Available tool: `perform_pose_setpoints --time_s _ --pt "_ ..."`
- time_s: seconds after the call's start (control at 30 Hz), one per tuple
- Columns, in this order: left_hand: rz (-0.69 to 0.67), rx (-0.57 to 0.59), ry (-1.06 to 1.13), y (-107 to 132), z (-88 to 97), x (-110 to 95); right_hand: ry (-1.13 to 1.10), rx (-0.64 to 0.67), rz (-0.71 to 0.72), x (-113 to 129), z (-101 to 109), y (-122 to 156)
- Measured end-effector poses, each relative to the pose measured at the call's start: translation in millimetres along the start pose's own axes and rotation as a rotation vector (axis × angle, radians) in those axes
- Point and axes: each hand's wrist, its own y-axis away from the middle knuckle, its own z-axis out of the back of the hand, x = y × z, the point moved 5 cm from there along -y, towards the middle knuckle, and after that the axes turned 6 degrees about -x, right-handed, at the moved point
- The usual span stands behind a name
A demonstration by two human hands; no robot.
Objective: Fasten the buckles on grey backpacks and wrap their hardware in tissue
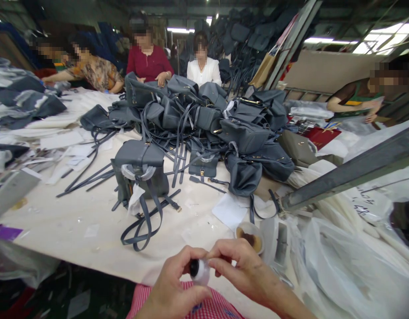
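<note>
Both my hands meet at the bottom centre, over my lap, just off the table's near edge. My left hand point(169, 288) pinches a small white round object with a dark centre point(198, 270), which looks like a roll of tape. My right hand point(244, 270) closes its fingertips on the top of the same roll. Just beyond my hands a small white bowl with brown residue point(250, 237) sits on the table. A grey-blue backpack point(140, 173) stands upright further back, its straps trailing toward me.
A heap of grey-blue bags point(207, 119) fills the middle of the white-covered table point(68, 221). Several people sit along the far side and right. White plastic bags point(340, 261) and a metal bar point(350, 173) crowd the right. Paper scraps lie at left.
</note>
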Motion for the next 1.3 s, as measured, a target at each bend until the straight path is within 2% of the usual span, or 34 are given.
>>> perform_pose_setpoints --time_s 0.1,0.2,0.27,0.37,0.43,0.57,0.63,0.73,0.8,0.9,1.0,1.13,1.3 --pt "-0.009 -0.011 -0.013 0.5 1.2 4.1 0.134 -0.043 0.151 1.3 -3.8 1.6" --pt "-0.021 0.004 -0.06 0.0 1.6 9.5 0.229 -0.174 0.225 -1.1 -1.2 5.1" --pt "-0.062 0.043 -0.114 -3.1 -1.0 10.9 0.157 -0.242 0.129 -9.9 2.7 8.7" --pt "-0.151 0.135 -0.172 -13.9 -14.3 10.3 -0.11 -0.229 -0.091 -29.0 2.9 22.4" --pt "-0.251 0.256 -0.164 -23.0 -33.3 6.7 -0.303 -0.263 -0.163 -40.6 3.0 38.7" --pt "-0.401 0.516 -0.109 -38.5 -83.6 3.1 -0.497 -0.477 -0.23 -68.0 8.9 82.3" --pt "-0.422 0.625 -0.096 -44.6 -110.1 7.9 -0.431 -0.592 -0.255 -80.8 14.9 104.9" --pt "-0.488 0.769 -0.145 -53.2 -148.9 19.5 -0.182 -0.742 -0.225 -92.1 30.0 131.6" --pt "-0.574 0.758 -0.25 -65.5 -171.5 26.1 0.013 -0.812 -0.193 -98.5 42.9 141.4" --pt "-0.814 0.63 -0.432 -92.4 -202.4 28.7 0.208 -0.948 -0.173 -116.0 66.6 146.5" --pt "-1.009 0.493 -0.548 -122.2 -232.6 32.8 0.291 -1.059 -0.203 -142.8 88.9 144.1" --pt "-1.032 0.362 -0.546 -152.9 -266.5 47.7 0.331 -1.109 -0.233 -173.0 106.0 136.6" --pt "-0.995 0.324 -0.562 -166.0 -292.8 59.4 0.359 -1.164 -0.24 -188.6 113.2 133.3"
